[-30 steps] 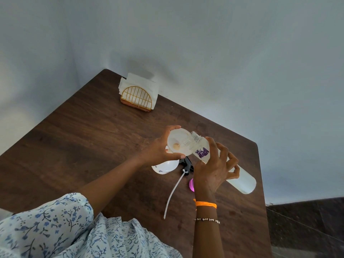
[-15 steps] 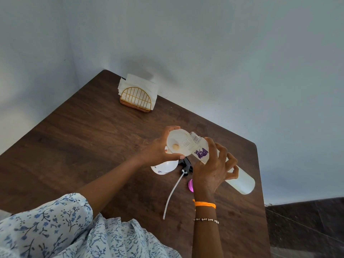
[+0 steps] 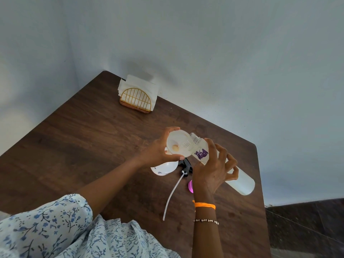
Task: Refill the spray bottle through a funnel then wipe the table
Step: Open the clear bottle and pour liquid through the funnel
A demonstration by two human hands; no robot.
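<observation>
Now left hand [image 3: 158, 151] grips funnel [image 3: 179, 145]; right hand [image 3: 212, 170] holds tilted refill bottle [image 3: 240, 181].

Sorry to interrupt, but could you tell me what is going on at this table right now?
A person is refilling a spray bottle. The left hand holds a white funnel at the bottle's top, while the right hand tips a clear refill bottle, cap off, with its mouth at the funnel. The black spray head with its tube lies on the wooden table. A napkin holder stands at the far corner; wiping has not begun.
</observation>
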